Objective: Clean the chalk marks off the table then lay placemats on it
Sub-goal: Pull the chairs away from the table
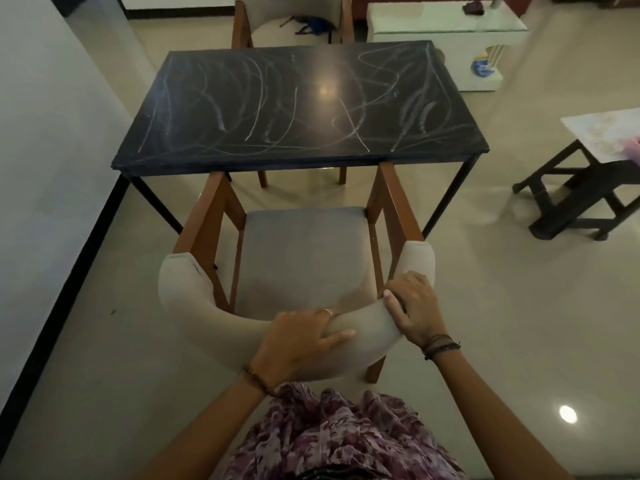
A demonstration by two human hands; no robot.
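Gripping chair back (346,336) (both hands)

No readable text, label, brand, number or sign shows anywhere; the white chalk marks (263,109) on the dark rectangular table top (194,157) are only loose scribbles, not letters.

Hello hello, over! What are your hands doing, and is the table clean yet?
Left hand and right hand both gripping the chair backrest. Table still covered in chalk marks, no placemats. Chair stands between person and table.
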